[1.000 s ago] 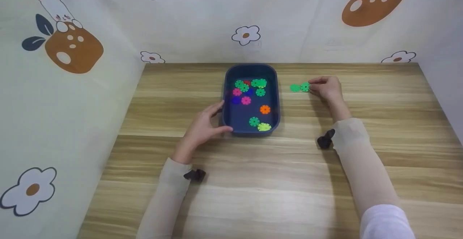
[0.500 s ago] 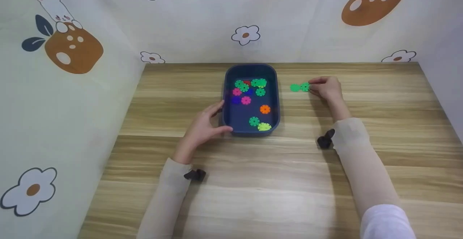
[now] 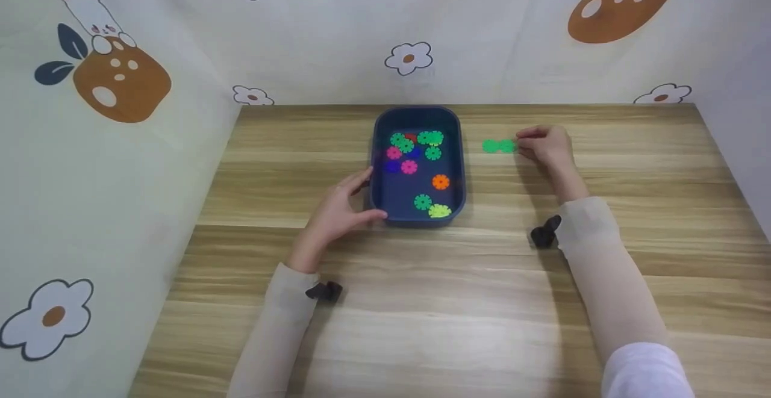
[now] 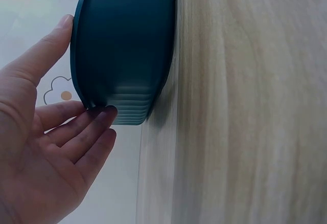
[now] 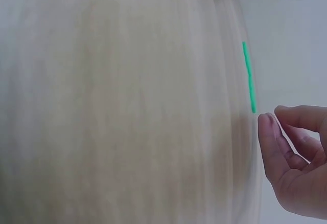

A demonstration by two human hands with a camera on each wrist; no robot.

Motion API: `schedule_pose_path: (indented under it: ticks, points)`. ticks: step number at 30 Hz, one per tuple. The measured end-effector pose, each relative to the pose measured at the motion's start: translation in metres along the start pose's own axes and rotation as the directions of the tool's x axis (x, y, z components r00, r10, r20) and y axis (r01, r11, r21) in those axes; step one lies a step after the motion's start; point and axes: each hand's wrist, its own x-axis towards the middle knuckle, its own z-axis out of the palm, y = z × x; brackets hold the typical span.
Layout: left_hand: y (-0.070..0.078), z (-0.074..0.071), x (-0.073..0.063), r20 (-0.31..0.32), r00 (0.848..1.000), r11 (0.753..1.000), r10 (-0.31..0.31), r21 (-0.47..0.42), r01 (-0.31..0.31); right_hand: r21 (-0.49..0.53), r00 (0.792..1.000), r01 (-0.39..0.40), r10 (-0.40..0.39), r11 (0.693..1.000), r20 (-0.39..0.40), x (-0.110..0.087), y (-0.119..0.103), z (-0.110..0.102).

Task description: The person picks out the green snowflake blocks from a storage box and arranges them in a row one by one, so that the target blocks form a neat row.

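Observation:
Two green notched plastic discs lie flat side by side on the table, right of the dark blue tray. In the right wrist view these green discs appear edge-on as a thin line. My right hand is just beside the right-hand disc, its thumb and fingertips close together with a small gap and nothing between them. At the tray's near-left corner is my left hand. The left wrist view shows its thumb and extended fingers touching the tray's rim and wall.
Inside the tray lie several green discs, with pink, blue, red, yellow and orange ones. A patterned cloth wall stands along the back and sides of the wooden table.
The right-hand green disc has gone from tilted to flat beside the other. My right hand has let go of it and shifted slightly right. My left hand and the tray stay put.

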Motion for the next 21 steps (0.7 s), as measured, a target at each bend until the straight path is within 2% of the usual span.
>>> schedule_pose_path:
  ticks: [7,11,17,21]
  points:
    - [-0.001,0.001,0.000,0.015,1.000,0.999,-0.016,-0.032,0.017,-0.052,0.999,0.049,-0.050,0.997,-0.007,-0.006,-0.002,0.001]
    - [-0.001,0.001,0.000,0.018,0.999,0.999,-0.029,-0.040,0.029,-0.066,0.999,0.050,-0.051,0.997,-0.005,-0.009,-0.004,0.002]
    - [0.000,0.001,0.000,0.009,1.000,0.999,-0.018,-0.039,0.019,-0.113,0.997,0.079,-0.078,0.991,0.008,-0.011,-0.008,0.005]
    - [0.000,0.001,0.001,0.002,1.000,0.999,-0.006,-0.048,0.006,-0.092,0.996,0.087,-0.085,0.992,0.026,-0.014,-0.011,0.008]
